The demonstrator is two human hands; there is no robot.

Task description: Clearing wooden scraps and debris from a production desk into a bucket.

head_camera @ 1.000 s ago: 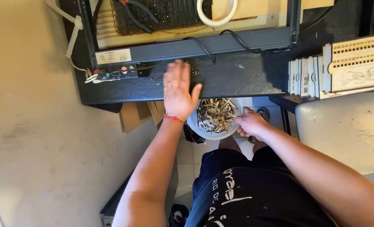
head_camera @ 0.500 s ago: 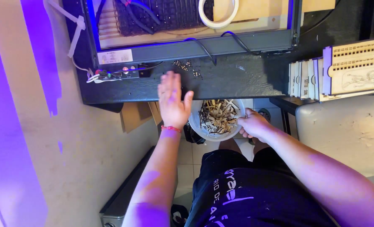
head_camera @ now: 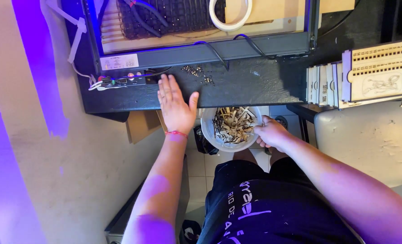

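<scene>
Head view: right hand (head_camera: 269, 133) on upright bowl (head_camera: 210, 133)

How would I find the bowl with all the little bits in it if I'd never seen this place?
Start at the long dark table running across the top. Just below its front edge, between the flat left hand and the right hand gripping its rim, is a round white bowl. It is the only container here, heaped with pale, thin wood scraps.
</scene>
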